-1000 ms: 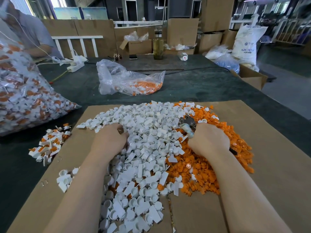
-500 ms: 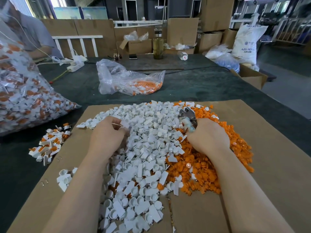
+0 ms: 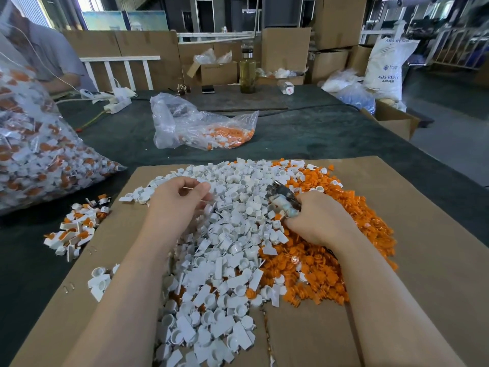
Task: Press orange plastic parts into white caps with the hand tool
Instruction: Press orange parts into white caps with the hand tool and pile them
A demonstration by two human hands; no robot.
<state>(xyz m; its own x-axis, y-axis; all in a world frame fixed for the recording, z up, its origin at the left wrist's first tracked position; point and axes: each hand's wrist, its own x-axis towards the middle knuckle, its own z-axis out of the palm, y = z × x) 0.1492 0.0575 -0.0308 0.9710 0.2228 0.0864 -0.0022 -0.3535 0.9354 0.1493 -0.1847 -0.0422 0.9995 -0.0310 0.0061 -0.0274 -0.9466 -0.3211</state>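
White caps (image 3: pixel 227 260): a loose heap on the cardboard sheet (image 3: pixel 423 234), running from 6 o'clock up to 12 o'clock; its near end is cut off by the frame edge.
Orange parts (image 3: pixel 330 266): a heap touching the white one on its 3 o'clock side, partly hidden under the right forearm.
Left hand (image 3: pixel 174 205): over the white heap at 10 o'clock, fingers curled; this grip pinches a white cap (image 3: pixel 204 186) between thumb and fingertip.
Right hand (image 3: pixel 317 221): at the seam of the two heaps, grip closed round the hand tool (image 3: pixel 281 198), whose metal head sticks out toward 11 o'clock; its handle is hidden in the fist.
Assembled pieces (image 3: pixel 76 229): a small pile of white-and-orange pieces at 9 o'clock, lying across the cardboard edge onto the bench (image 3: pixel 317 133).
Large clear bag (image 3: pixel 39 144): at 10 o'clock, full of white-and-orange pieces, cut off at the left.
Small clear bag (image 3: pixel 201 128): at 12 o'clock, slumped open, holding orange parts and some white.
Bottle (image 3: pixel 247 70): far edge, yellowish liquid inside.
Cartons (image 3: pixel 219 71): beyond the bench, contents hard to make out.
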